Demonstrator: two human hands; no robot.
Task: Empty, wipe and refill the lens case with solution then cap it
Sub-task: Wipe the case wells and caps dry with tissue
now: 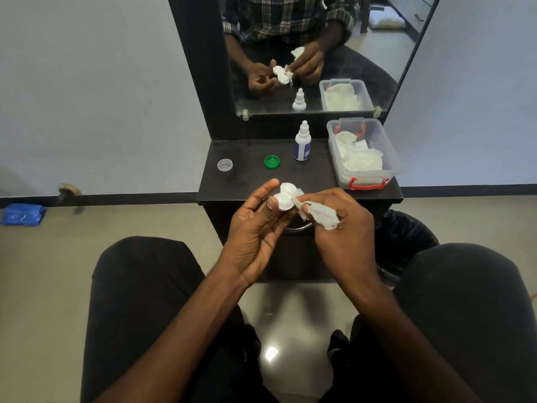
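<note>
My left hand [255, 228] holds a white two-well lens case [286, 196] between thumb and fingers, just above the front edge of the black shelf [250, 184]. My right hand [345, 231] grips a crumpled white tissue [319, 215], with the tissue's tip pressed into the case's right well. Both wells are uncapped. A green cap [272, 162] and a clear cap [225, 164] lie apart on the shelf. A white solution bottle [302, 142] with a blue label stands upright behind them, its cap on.
A clear plastic box [389, 167] with red latches holds several tissues at the shelf's right end. A mirror [313, 53] rises behind the shelf. A bin lined with a black bag [406, 237] sits on the floor at right. My knees flank the cabinet.
</note>
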